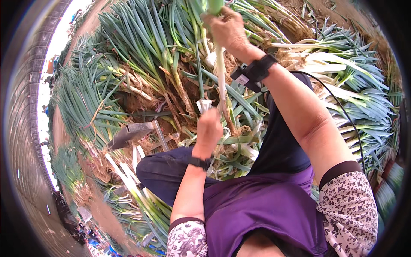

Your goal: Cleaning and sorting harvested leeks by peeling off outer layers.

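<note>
A single leek (221, 73) stretches lengthwise in front of me, its pale stem between my two hands. My right hand (230, 32) is closed around its green upper part near the top of the view. Lower down, my left hand (208, 130) is closed at the stem's lower end, and its fingertips are partly hidden. A small white piece (204, 106) shows just above the left fist; I cannot make out what it is. Under my hands lie loose leek leaves and trimmings (239, 152).
Unpeeled leeks with dirty roots (139, 34) are heaped ahead and to the left. Cleaned leeks with white stems (342, 81) are stacked at the right. A metal plate (130, 135) stands by my left knee. A black cable (342, 109) runs along my right arm.
</note>
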Tool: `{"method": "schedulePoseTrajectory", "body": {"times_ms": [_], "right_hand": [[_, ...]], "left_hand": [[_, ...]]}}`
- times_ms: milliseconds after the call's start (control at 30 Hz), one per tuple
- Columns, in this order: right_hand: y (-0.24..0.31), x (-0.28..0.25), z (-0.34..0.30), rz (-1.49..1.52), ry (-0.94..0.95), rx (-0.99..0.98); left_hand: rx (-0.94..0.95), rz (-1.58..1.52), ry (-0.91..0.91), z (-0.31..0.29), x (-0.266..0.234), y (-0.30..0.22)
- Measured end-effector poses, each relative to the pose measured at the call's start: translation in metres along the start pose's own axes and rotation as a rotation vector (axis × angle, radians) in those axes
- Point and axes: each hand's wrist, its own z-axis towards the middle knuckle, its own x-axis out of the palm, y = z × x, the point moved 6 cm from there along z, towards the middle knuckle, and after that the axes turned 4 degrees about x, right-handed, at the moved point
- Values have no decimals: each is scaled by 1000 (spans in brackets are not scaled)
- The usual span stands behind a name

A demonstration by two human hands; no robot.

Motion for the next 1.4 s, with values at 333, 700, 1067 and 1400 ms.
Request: {"method": "schedulePoseTrajectory", "body": {"times_ms": [333,700,1067,1400], "right_hand": [[-4,-29,7,463,1,404],[-6,-77,23,531,-325,438],[-32,-145,39,532,-414,392],[-53,-176,27,576,-532,501]], "left_hand": [[-151,-308,-151,45,-70,-32],[-616,-840,65,-42,-2,-15],[-379,-386,47,-65,-24,-30],[-746,-1217,29,-100,-34,-78]]}}
